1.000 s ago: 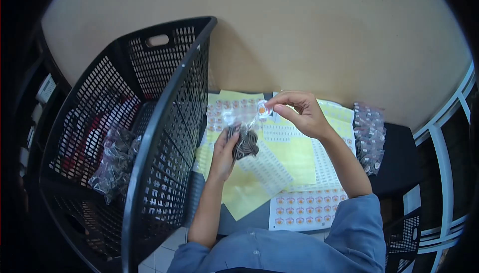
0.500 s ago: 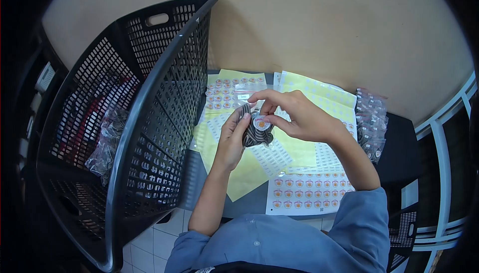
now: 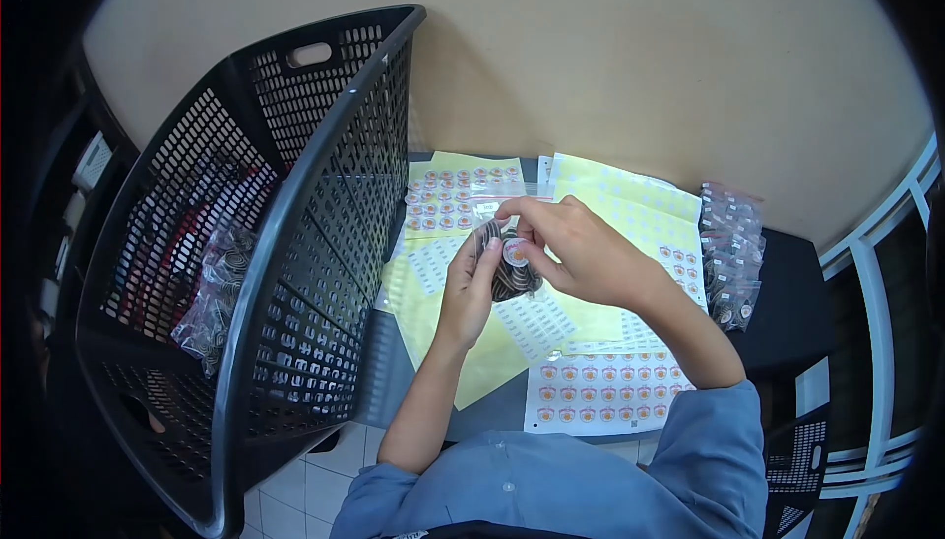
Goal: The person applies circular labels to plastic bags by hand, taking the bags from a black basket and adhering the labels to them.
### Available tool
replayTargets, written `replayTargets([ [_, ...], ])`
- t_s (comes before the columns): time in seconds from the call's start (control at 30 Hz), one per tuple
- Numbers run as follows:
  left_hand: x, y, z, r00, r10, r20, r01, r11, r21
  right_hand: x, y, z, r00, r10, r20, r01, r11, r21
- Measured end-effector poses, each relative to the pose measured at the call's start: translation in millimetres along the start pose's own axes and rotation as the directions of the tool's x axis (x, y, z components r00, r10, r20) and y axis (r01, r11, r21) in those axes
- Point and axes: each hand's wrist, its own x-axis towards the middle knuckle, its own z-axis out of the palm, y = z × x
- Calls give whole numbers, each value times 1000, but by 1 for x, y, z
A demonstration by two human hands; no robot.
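My left hand (image 3: 470, 291) is closed around the left side of a clear zip bag (image 3: 519, 286), its thumb on the front. Inside the bag are dark, pale-striped coiled pieces whose kind I cannot make out. A small white label (image 3: 487, 210) sits near the bag's top. On the bag's front is a round sticker (image 3: 515, 253) with a pink and orange print. My right hand (image 3: 589, 255) is bent over the bag's right side, its thumb and fingertips closed at the sticker's edge. Its curled fingers partly hide the bag.
A large black plastic basket (image 3: 340, 135) holding similar bags (image 3: 221, 278) stands at left. Sticker sheets (image 3: 600, 416) and yellow backing sheets (image 3: 492, 377) cover the table (image 3: 379, 381). Filled bags (image 3: 733, 244) lie in a row at right. A wall (image 3: 630, 66) rises behind.
My right fingertips have moved onto the sticker, covering more of its right side. The bag and both hands sit slightly lower in view, as does the whole scene.
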Motion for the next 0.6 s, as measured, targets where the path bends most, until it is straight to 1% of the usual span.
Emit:
replayTargets([
  [0.03, 0, -1, 1, 1000, 20, 0, -20, 1000, 20, -2, 0, 1, 1000, -15, -20, 13, 996, -90],
  [0.07, -1, 0, 3, 1000, 15, 4, -15, 1000, 20, -4, 0, 3, 1000, -9, -21, 7, 996, -89],
  [0.13, -2, 4, 9, 999, -18, 49, 10, 988, 153, -9, 1, 6, 999, -3, -51, -10, 965, -263],
  [0.17, -2, 3, 10, 998, -24, 57, 15, 988, 152, -11, 1, 6, 998, 6, -55, -20, 964, -265],
  [0.23, -2, 1, 12, 995, -49, 86, 40, 994, 99, -15, 0, 4, 998, 39, -43, -54, 898, -437],
  [0.27, -1, -1, 14, 994, -56, 97, 46, 994, 99, -17, 0, 2, 998, 49, -50, -67, 896, -439],
  [0.33, -2, -5, 20, 991, -33, 132, 21, 996, 88, -23, 0, 0, 989, 71, -132, -116, 920, -374],
  [0.37, -1, -6, 23, 989, -42, 143, 29, 996, 88, -26, 2, 0, 987, 83, -138, -129, 918, -375],
  [0.43, -1, -7, 30, 993, -8, 116, 2, 999, 51, -35, 6, 3, 939, 237, -250, -293, 931, -217],
  [0.47, -1, -8, 33, 992, -17, 127, 11, 999, 48, -39, 6, 6, 934, 249, -255, -307, 926, -218],
  [0.5, 0, -7, 35, 989, 28, 148, -32, 999, 31, -44, 6, 11, 841, 382, -383, -409, 913, 13],
  [0.53, 0, -8, 37, 983, 73, 167, -75, 997, 10, -49, 8, 15, 715, 522, -466, -459, 853, 251],
  [0.57, 0, -8, 37, 975, 66, 212, -80, 995, 56, -56, 13, 21, 658, 529, -536, -447, 847, 288],
  [0.6, -1, -9, 38, 974, 56, 220, -69, 996, 52, -61, 21, 30, 648, 538, -539, -458, 841, 288],
])
